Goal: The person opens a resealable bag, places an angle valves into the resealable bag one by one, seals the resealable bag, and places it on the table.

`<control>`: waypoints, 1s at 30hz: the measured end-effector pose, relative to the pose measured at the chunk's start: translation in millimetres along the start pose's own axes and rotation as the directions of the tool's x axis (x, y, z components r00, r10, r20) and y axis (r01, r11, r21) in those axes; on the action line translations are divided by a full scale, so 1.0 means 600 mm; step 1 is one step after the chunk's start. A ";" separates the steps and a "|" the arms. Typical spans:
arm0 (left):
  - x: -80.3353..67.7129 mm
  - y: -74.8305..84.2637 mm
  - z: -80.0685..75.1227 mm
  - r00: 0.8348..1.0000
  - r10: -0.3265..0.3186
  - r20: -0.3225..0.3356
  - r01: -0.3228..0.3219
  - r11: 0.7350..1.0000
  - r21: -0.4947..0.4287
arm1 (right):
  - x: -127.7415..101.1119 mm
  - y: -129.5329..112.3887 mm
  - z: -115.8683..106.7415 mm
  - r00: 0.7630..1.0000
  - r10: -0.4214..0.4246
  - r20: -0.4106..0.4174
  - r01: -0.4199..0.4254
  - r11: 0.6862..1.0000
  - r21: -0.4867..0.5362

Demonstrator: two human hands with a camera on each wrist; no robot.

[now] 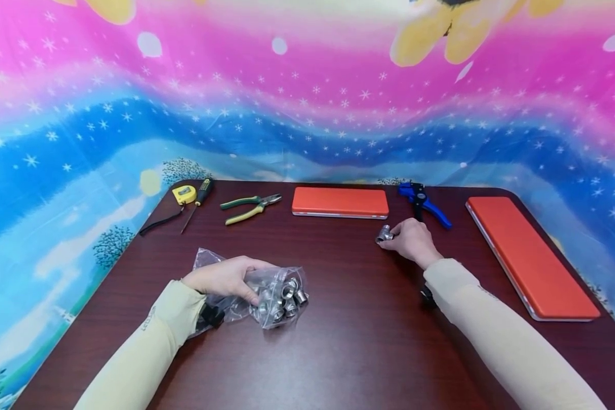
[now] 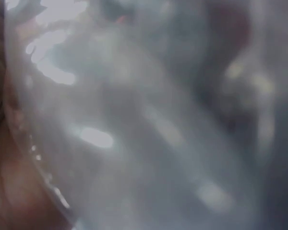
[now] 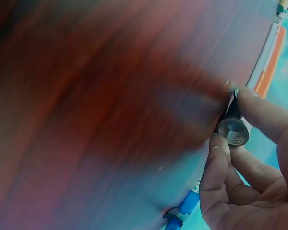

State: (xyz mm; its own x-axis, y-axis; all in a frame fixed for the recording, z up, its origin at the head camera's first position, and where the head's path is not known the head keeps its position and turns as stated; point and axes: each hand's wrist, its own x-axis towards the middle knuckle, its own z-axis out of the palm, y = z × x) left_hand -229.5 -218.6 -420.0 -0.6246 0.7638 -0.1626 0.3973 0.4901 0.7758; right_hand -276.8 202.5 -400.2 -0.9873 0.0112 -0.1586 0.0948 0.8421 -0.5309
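Seen from the head camera at a dark red wooden table [image 1: 348, 341] before a bright pink-and-blue starred cloth backdrop [image 1: 307, 102]. Right hand [image 1: 412, 240] stretched toward the far side of the table, fingers curled together and pinching a small metal socket [image 1: 384, 234] just above or on the tabletop, between the near orange case [image 1: 340, 201] and the blue-handled stripping tool [image 1: 422, 202]. In the right wrist view, socket [image 3: 233, 132] clamped between thumb and fingertips [image 3: 215, 158], open end facing the camera, tabletop blurred beside it. Left hand [image 1: 225, 278] resting on a clear plastic bag [image 1: 271, 296] near the table's front left, fingers bent over the top of the bag and pressing it down; several more metal sockets [image 1: 286, 299] bunched inside, at the bag's right end. Left wrist view filled with blurred plastic, finger positions impossible to tell from it. Along the far edge, left to right: yellow tape measure [image 1: 184, 194], black-handled screwdriver [image 1: 199, 200], green-and-yellow pliers [image 1: 248, 206]. Second, longer orange case [image 1: 530, 256] lying at an angle by the table's right edge, well apart from both hands. Both forearms in pale beige sleeves [image 1: 497, 336].
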 end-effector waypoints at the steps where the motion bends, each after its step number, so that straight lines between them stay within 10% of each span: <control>1: 0.000 0.000 0.000 1.000 -0.003 0.000 0.003 1.000 0.006 | -0.003 0.000 -0.001 1.000 -0.003 0.004 0.003 1.000 0.003; 11: 0.001 0.002 -0.001 1.000 0.000 0.002 0.000 1.000 0.011 | -0.073 -0.029 0.008 0.974 -0.227 -0.019 0.228 0.972 0.054; 20: -0.001 0.001 0.000 1.000 -0.006 -0.004 0.006 1.000 0.008 | -0.170 -0.126 0.094 0.893 -0.449 0.027 0.445 0.891 0.092; 30: -0.002 0.002 -0.001 0.999 0.023 0.028 -0.022 1.000 -0.018 | -0.190 -0.204 0.169 0.809 -0.588 -0.011 0.587 0.806 0.079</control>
State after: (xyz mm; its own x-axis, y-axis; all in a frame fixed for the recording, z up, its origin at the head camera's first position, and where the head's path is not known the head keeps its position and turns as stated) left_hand -228.9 -219.4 -418.5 -0.5966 0.7861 -0.1620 0.3987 0.4654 0.7902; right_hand -163.0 43.4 -401.5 -0.8559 -0.4797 0.1930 -0.4926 0.6429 -0.5865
